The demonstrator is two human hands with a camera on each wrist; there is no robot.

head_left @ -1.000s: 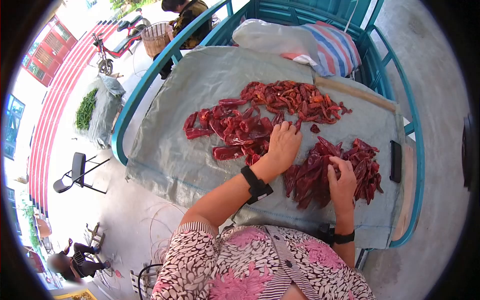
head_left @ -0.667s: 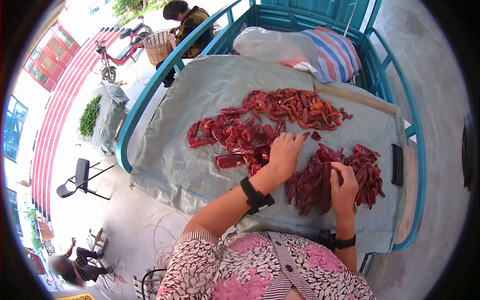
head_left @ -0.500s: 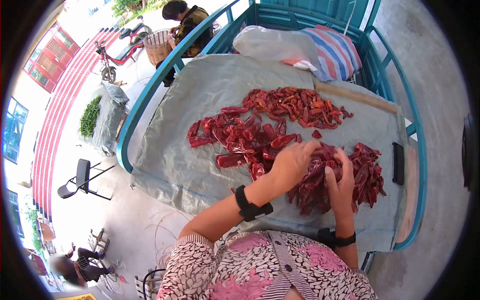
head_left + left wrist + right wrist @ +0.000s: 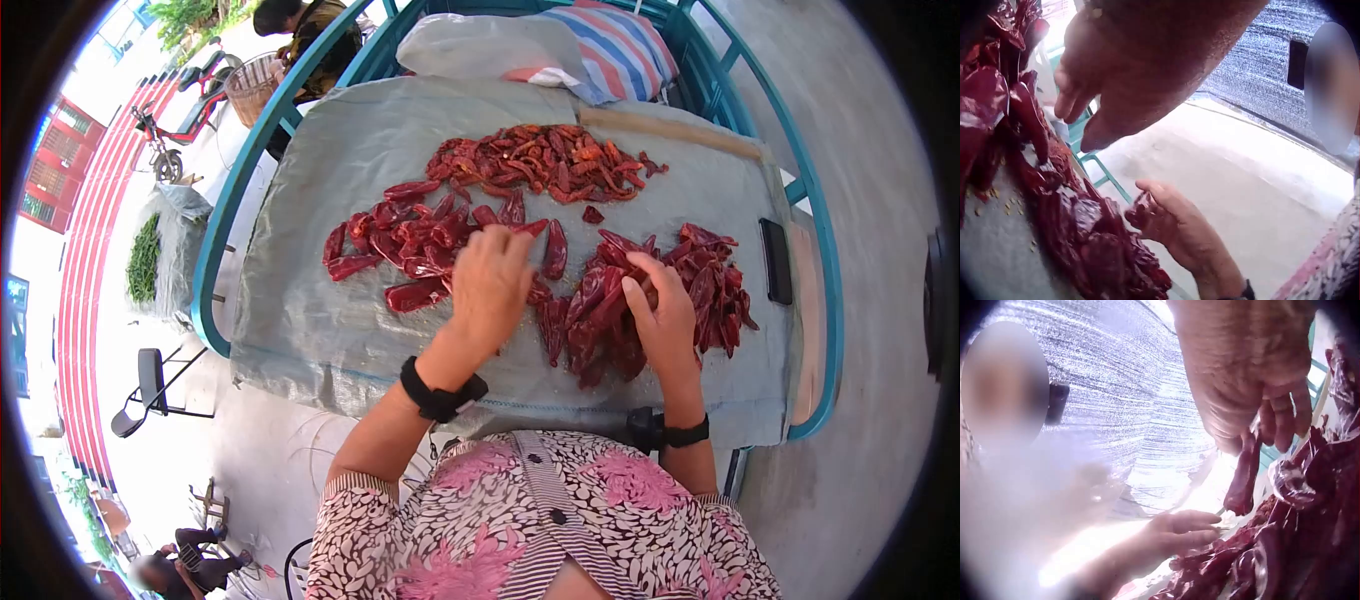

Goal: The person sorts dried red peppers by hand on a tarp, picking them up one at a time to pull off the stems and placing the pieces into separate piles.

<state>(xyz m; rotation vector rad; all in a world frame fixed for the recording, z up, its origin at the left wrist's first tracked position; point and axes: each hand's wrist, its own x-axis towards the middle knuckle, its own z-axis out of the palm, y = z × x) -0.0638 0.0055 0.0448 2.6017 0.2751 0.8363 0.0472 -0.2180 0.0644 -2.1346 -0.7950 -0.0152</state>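
Note:
My left hand [image 4: 490, 285] is over the near-left pile of dried red peppers [image 4: 385, 240], its fingertips overlapping a pepper there. In the left wrist view this hand [image 4: 1141, 69] shows nothing in its fingers, and in the right wrist view its fingers look extended. My right hand [image 4: 665, 315] is over the right-hand pile of dried red peppers [image 4: 715, 295]. Seen from the right wrist, the right hand [image 4: 1247, 375] pinches a dried red pepper [image 4: 1245, 478] that hangs below its thumb and fingers. A single pepper [image 4: 555, 250] lies between the two piles.
A pile of smaller, shrivelled peppers [image 4: 560, 165] lies farther back on the grey sheet [image 4: 330, 370]. A black phone [image 4: 775, 260] lies at the right edge. Teal rails [image 4: 818, 250] flank the cart bed, with a striped sack [image 4: 620, 55] at the back. Another person [image 4: 310, 45] is beyond the left rail.
My left hand went from the left pile across to the right hand, then back to the left pile. The right hand stays over the right pile. The head view has shifted.

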